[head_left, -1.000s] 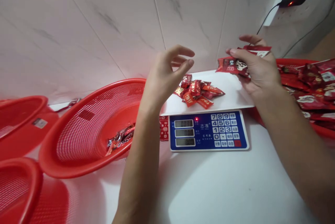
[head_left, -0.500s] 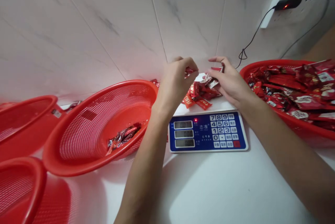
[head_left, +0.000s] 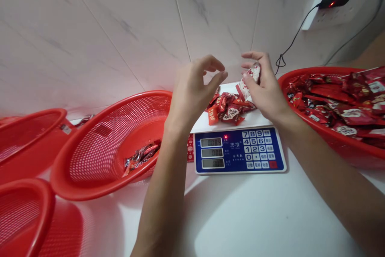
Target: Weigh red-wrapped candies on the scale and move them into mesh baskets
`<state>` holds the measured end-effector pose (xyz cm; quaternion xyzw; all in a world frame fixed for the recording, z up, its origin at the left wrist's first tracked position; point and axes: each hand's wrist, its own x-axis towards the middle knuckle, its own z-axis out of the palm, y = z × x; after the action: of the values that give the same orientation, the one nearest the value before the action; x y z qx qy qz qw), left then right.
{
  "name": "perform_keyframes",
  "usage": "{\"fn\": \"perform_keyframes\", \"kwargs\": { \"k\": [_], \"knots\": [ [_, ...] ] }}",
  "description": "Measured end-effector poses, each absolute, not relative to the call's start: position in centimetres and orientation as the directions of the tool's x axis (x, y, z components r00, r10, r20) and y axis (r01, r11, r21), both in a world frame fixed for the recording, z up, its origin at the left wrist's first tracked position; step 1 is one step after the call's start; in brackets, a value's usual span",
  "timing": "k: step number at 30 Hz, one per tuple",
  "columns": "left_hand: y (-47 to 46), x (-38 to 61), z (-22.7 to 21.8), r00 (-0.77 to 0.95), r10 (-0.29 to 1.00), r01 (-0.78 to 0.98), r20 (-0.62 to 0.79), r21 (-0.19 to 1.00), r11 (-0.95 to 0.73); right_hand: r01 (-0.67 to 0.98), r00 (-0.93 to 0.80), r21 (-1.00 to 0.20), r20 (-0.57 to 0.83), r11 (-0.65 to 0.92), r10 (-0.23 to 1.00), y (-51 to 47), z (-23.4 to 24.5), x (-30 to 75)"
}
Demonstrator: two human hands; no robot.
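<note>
Wrapped candies [head_left: 230,106], mostly red with some white printing, lie in a small heap on the white pan of a digital scale [head_left: 240,150]. The scale has a blue keypad panel and three lit readouts. Over the left of the heap is my left hand [head_left: 198,86], fingers curved, thumb and fingertips apart with nothing between them. My right hand [head_left: 264,86] holds a white-and-red wrapped candy [head_left: 250,80] between thumb and palm, just above the heap's right side, its other fingers spread.
At the right stands a red basket [head_left: 333,144] full of red wrapped candies. A red mesh basket [head_left: 99,148] to the left has a few in its bottom. Two more red baskets [head_left: 30,144] sit farther left. A power strip [head_left: 337,6] hangs on the tiled wall.
My left hand has opened and drawn slightly left. Candies that were under the fingers now show on the heap. The white-and-red candy in my right hand is turned more into view.
</note>
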<state>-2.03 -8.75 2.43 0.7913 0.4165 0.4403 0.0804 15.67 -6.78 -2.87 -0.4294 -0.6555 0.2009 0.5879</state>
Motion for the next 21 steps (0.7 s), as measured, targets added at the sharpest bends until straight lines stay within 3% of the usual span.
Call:
{"fn": "perform_keyframes", "kwargs": {
  "k": [4,8,13,17,21],
  "knots": [
    [-9.8,-1.8,3.3,0.262,0.718,0.571,0.645,0.496,-0.654,0.228,0.200,-0.726,0.687,0.649,0.698,-7.1,-2.0,15.8],
    [-10.4,-1.6,3.7,0.266,0.701,0.542,0.662,0.498,-0.677,0.197,0.229,-0.654,0.755,0.731,0.614,-8.2,-1.1,15.6],
    [-10.8,-1.3,3.7,0.284,0.692,0.474,0.664,0.530,-0.703,0.220,0.178,-0.675,0.737,0.704,0.652,-10.1,-0.3,14.9],
    [-10.8,-0.7,3.5,0.346,0.746,0.422,0.569,0.615,-0.666,0.077,0.127,-0.662,0.748,0.745,0.652,-10.9,0.0,14.2],
    [-10.6,-0.1,3.2,0.346,0.774,0.437,0.530,0.639,-0.633,0.143,0.099,-0.778,0.626,0.611,0.774,-11.0,-0.1,13.7]
  ]
}}
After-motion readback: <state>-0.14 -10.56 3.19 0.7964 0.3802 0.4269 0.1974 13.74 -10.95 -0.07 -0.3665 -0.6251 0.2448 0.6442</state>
